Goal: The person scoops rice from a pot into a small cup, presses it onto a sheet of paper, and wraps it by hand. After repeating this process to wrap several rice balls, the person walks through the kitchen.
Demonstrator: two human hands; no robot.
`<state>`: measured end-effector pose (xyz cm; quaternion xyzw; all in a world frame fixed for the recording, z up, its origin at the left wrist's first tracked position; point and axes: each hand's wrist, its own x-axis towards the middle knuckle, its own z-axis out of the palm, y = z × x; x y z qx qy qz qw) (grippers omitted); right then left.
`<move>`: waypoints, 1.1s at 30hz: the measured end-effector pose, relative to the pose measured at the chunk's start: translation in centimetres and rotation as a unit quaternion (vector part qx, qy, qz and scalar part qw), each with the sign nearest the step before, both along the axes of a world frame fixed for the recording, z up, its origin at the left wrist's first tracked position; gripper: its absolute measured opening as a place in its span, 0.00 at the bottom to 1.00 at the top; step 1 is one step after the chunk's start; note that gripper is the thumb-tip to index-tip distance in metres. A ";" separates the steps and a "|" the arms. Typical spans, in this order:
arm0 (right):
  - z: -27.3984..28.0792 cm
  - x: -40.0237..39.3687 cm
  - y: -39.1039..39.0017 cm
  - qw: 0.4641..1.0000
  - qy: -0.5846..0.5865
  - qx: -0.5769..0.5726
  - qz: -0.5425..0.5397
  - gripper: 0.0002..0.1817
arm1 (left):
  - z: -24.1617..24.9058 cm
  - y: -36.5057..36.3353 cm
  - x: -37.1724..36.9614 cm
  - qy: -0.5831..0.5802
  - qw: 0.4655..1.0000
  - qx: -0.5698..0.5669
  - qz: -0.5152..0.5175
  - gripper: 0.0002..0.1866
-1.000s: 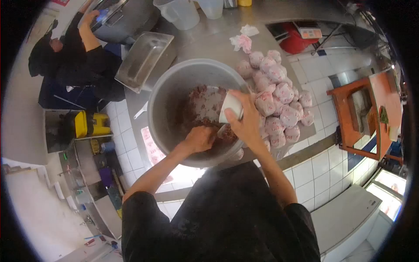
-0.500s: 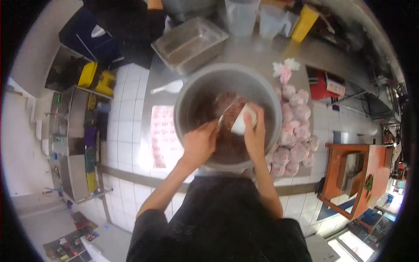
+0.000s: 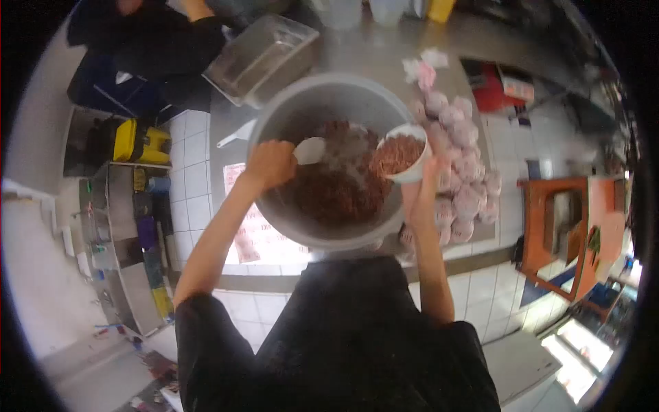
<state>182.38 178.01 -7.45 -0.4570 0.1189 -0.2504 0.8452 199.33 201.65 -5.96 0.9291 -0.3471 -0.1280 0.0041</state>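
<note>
Filling of a white, round-mouthed cup (image 3: 401, 154) appears to be the step in hand, the food being gathered from a large, round grey pot (image 3: 371, 103). The left hand (image 3: 271, 165) is clenching around a pale, broad-bowled spoon (image 3: 310, 151), whose handle is mostly hiding inside the fist. The right hand (image 3: 420, 189) is grasping the cup and holding it over the pot, near the right side of the rim, with its mouth tilting toward the pot's middle. Reddish-brown shredded food (image 3: 399, 152) is filling the cup to about its rim, while more is lying loose in the pot below. On the grey metal table (image 3: 364, 51), round bundles in printed white-and-pink paper (image 3: 467, 199) are clustering beside the pot; flat printed sheets (image 3: 250, 240) are lying on its opposite side. With the spoon's bowl apart from the cup, the next move is seemingly calling for a steady right-hand grip, since further tilting would be risking a spill, and for keeping the spoon clear of the heaped food.
</note>
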 end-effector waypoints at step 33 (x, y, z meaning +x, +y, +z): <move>0.2 3.2 4.9 0.929 0.217 -0.299 0.030 0.20 | -1.8 -4.2 -15.2 -0.048 0.916 -0.331 0.222 0.24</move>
